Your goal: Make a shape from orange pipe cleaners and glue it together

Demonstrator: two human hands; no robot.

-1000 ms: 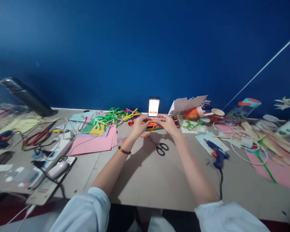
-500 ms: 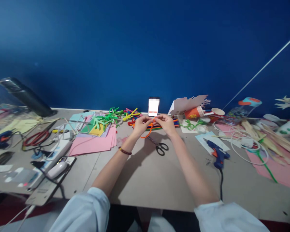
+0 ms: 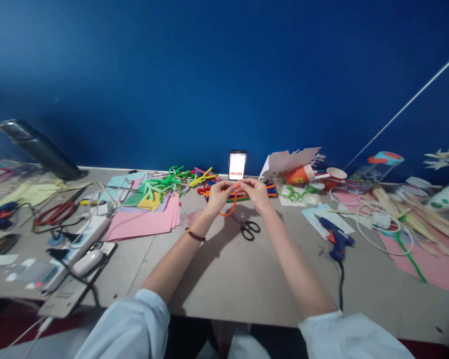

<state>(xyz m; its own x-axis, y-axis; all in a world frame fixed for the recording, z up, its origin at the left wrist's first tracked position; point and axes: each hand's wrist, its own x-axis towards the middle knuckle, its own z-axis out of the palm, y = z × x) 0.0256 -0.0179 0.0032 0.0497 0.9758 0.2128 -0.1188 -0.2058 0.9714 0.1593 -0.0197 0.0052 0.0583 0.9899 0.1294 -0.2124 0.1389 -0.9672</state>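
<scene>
My left hand (image 3: 220, 195) and my right hand (image 3: 257, 193) are raised over the far middle of the table, fingertips pinched together on an orange pipe cleaner (image 3: 230, 208). Its loose end curls down below my left hand. Just behind my hands lies a bundle of coloured pipe cleaners (image 3: 247, 195), and black scissors (image 3: 246, 229) lie on the table just in front of my right wrist. A phone (image 3: 237, 165) with a lit screen stands upright against the blue wall behind my hands.
Pink and coloured paper sheets (image 3: 144, 219) and bent green and yellow pipe cleaners (image 3: 172, 180) lie at left. A blue glue gun (image 3: 335, 237) lies at right with its cord. Paper cups (image 3: 307, 174), white rings and wooden sticks (image 3: 415, 214) crowd the right. A power strip (image 3: 86, 234) sits at left.
My hands have stayed in place, pinching and working the orange pipe cleaner; its hanging end has shifted a little below my left hand.
</scene>
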